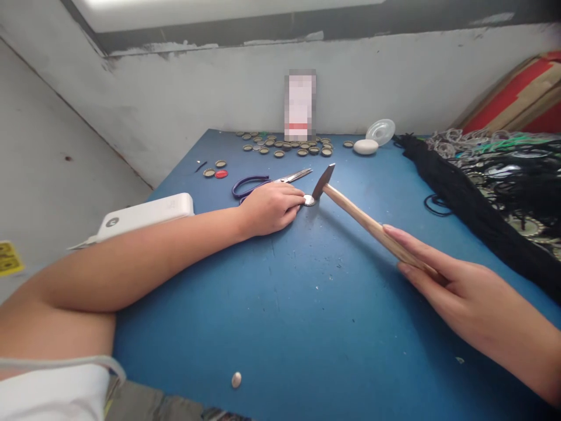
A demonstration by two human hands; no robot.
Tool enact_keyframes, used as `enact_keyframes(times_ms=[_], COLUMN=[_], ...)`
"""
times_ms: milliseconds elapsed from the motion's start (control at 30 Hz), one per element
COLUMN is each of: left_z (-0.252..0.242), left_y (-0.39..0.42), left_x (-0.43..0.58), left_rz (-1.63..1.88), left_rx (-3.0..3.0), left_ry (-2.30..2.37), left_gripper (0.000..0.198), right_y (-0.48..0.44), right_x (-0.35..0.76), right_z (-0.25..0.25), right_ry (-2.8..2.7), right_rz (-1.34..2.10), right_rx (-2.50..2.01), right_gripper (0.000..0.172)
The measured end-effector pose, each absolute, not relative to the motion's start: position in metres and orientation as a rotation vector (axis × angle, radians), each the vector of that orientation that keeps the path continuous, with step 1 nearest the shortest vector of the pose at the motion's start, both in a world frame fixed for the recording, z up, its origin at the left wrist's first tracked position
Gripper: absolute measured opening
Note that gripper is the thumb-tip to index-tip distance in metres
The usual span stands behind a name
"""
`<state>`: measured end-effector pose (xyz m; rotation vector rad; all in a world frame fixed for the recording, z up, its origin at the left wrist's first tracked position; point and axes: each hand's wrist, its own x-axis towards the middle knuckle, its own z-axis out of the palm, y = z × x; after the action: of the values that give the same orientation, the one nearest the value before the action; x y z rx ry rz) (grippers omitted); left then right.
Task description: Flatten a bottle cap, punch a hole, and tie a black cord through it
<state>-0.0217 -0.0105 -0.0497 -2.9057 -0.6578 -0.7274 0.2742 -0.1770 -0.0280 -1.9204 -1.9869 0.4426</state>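
"And the right hand (460, 292) has the hammer (366, 220), fingers and thumb closed around its wooden handle!"

"Where's the silvery cap (309, 200)?"

"Toward the far side of the desk (263, 304), just left of the hammer's head! Whether the two touch, there's no telling."

"And the left hand (272, 207)?"

"Low on the desk, fingers bunched, tips right at the cap's left edge! Pinching or merely touching? Can't tell. Scissors (289, 177) lie just beyond, bottle caps (279, 154) scattered farther off!"
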Motion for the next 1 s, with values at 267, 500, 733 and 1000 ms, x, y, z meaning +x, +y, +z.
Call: enact_keyframes(times_ms=[267, 500, 733, 1000], left_z=[-0.048, -0.047, -0.046, -0.048], left_y=[-0.01, -0.01, -0.011, -0.009], left_x=[-0.023, -0.023, -0.022, -0.023], left_rz=[-0.734, -0.725, -0.723, -0.76], left_rx=[-2.897, -2.917, -2.884, -2.884], left_ry=[-0.601, -0.614, -0.633, -0.583], left_gripper=[0.031, 0.032, 0.031, 0.03], right_y=[-0.175, -0.176, -0.175, -0.187], right_x=[0.271, 0.271, 0.271, 0.273], right_z=[-0.024, -0.023, -0.025, -0.019], right_ry=[-1.902, -1.879, -1.868, -1.79], right_rz=[0.591, 0.596, 0.626, 0.196], right_rx=[-1.987, -1.964, -1.978, -1.974], right_gripper=[0.06, 0.058, 0.059, 0.059])
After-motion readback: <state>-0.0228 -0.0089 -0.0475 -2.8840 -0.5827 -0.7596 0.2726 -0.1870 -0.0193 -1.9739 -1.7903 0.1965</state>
